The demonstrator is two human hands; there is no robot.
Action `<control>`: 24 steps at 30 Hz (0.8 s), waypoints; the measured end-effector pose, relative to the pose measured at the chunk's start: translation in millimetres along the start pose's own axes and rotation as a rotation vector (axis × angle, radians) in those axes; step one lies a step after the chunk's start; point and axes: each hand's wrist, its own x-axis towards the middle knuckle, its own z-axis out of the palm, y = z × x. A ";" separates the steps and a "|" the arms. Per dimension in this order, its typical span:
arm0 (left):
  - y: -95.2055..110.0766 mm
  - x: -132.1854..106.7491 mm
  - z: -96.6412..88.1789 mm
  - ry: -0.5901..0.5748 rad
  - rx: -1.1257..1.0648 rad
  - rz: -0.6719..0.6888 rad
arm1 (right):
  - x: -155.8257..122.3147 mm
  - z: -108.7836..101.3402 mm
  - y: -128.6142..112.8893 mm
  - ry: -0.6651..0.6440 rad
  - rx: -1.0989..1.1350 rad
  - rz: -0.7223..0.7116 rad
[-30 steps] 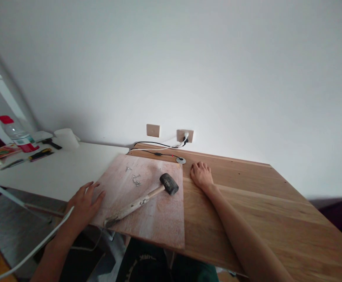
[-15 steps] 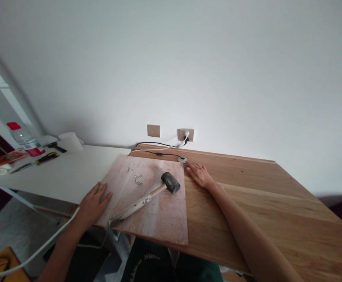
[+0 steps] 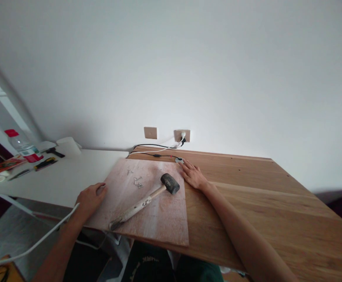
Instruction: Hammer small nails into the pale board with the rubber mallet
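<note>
A thin, pinkish, worn wooden board (image 3: 159, 219) lies on the wooden tabletop, its left part lapping towards the white table. At its left edge is my left hand (image 3: 91, 200), fingers curled down over the side and mostly hidden, thumb on top. My right hand (image 3: 193, 175) rests flat with fingers stretched out at the board's far right corner, beside a round cable grommet (image 3: 179, 160). A rubber mallet (image 3: 170, 184) with a black head and a worn pale handle lies diagonally across the board. Several screws (image 3: 138, 182) are scattered left of its head.
The wooden tabletop (image 3: 256, 199) stretches right. Cables run along the wall to a socket (image 3: 182, 136). On the white table (image 3: 65, 176) are a red-capped bottle (image 3: 27, 148), a yellow-black screwdriver (image 3: 45, 163), a tape roll (image 3: 0, 177) and a white roll (image 3: 68, 147). A white cord (image 3: 33, 246) crosses my left forearm.
My left hand's spread fingers have curled in at the board's left edge. My right hand has shifted slightly left onto the board's far corner. The mallet still lies on the board.
</note>
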 end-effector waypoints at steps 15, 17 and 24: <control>79.3 -21.0 13.9 -0.078 -0.198 0.188 | -36.6 -15.5 75.4 0.141 0.150 0.077; 92.3 -28.1 18.7 -0.085 -0.231 0.229 | -46.5 -19.8 87.2 0.169 0.145 0.094; 117.1 -50.5 36.9 -0.180 -0.523 0.304 | -79.4 -34.6 123.1 0.213 0.029 0.230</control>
